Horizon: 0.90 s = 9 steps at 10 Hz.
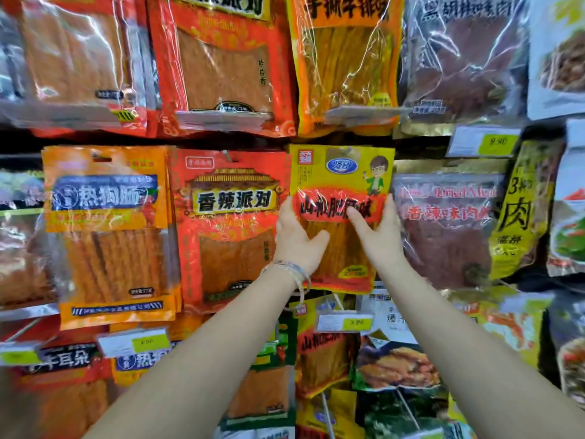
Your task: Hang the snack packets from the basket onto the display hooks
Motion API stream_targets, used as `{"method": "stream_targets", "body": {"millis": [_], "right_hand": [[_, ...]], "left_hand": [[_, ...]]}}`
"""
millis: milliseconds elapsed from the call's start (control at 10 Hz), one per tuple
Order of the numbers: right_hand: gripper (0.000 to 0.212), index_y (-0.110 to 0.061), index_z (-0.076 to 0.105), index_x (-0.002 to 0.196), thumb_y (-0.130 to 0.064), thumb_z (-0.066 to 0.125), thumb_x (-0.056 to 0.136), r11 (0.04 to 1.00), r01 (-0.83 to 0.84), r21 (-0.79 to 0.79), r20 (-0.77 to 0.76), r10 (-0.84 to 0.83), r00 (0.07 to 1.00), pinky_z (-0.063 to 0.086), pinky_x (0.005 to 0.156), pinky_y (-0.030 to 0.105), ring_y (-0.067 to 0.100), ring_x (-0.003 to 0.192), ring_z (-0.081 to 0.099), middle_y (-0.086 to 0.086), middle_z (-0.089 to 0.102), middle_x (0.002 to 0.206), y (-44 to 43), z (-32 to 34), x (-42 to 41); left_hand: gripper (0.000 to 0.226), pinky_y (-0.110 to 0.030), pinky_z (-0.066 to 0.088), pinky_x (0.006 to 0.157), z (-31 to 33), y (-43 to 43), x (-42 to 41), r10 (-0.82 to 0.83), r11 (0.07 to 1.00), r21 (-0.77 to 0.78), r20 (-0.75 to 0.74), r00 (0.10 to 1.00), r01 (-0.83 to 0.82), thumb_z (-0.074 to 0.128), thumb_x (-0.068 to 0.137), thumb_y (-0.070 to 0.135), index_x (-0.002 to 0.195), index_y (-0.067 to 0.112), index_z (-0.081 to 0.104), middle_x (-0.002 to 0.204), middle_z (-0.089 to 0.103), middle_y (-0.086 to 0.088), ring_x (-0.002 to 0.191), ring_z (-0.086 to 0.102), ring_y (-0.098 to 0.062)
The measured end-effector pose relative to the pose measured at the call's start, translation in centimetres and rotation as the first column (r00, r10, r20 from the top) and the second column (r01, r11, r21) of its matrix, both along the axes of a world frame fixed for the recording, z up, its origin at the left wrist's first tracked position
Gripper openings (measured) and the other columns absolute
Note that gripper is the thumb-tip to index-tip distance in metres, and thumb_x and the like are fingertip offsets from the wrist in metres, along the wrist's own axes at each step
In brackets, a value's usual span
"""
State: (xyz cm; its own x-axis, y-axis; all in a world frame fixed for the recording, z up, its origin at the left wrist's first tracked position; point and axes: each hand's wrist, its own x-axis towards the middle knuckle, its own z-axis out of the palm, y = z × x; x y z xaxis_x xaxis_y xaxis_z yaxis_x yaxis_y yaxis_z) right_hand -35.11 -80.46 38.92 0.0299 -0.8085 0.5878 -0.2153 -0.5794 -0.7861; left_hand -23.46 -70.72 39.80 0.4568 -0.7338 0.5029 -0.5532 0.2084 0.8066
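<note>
While left hand (296,239) and right hand (378,228) grip its sides, the yellow packet (342,182) (upright) faces outward.

Yellow snack packet (340,198), red banner, upright, top edge at hook level

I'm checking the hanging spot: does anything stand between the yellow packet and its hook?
Nothing visible does. The left hand and right hand hold the yellow packet up between the red packet and the dried-meat packet; the hook itself cannot be made out.
</note>
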Motion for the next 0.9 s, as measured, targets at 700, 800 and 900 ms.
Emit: {"method": "stream_targets", "body": {"millis": [700, 800, 900], "right_hand": [[0.055, -0.024, 0.040, 0.143, -0.032, 0.059, 0.092, 0.978, 0.060, -0.202, -0.206, -0.102, 0.973, 0.016, 0.115, 0.038, 0.022, 0.144, 0.016, 0.004, 0.022, 0.156, 4.9, -2.2, 0.7], [0.045, -0.020, 0.042, 0.142, -0.025, 0.048, 0.098, 0.983, 0.029, -0.183, -0.283, -0.081, 0.956, 0.014, 0.115, 0.035, 0.024, 0.143, 0.020, 0.006, 0.032, 0.152, 5.6, -2.1, 0.9], [0.040, -0.016, 0.048, 0.136, -0.020, 0.049, 0.097, 0.989, -0.007, -0.150, -0.310, -0.040, 0.950, 0.026, 0.113, 0.037, 0.026, 0.137, 0.034, 0.008, 0.046, 0.142, 7.1, -2.6, 0.9]], "left_hand": [[0.065, -0.044, 0.036, 0.107, -0.3, 2.4, -0.1, -0.011, 0.999, 0.036, -0.010, 1.000, 0.011, 0.056, 0.087, 0.021, 0.144, 0.017, 0.026, 0.145, 0.023, -0.008, 0.129, 0.038, -0.025], [0.064, -0.033, 0.034, 0.107, -0.1, 2.9, 1.0, -0.004, 0.997, 0.073, -0.029, 1.000, 0.006, 0.056, 0.087, 0.023, 0.144, 0.019, 0.028, 0.146, 0.024, -0.009, 0.128, 0.040, -0.026], [0.058, -0.023, 0.035, 0.096, -0.3, 4.6, 2.5, 0.018, 0.994, 0.108, -0.010, 1.000, -0.017, 0.056, 0.087, 0.019, 0.141, 0.017, 0.036, 0.143, 0.031, -0.011, 0.120, 0.048, -0.025]]}}
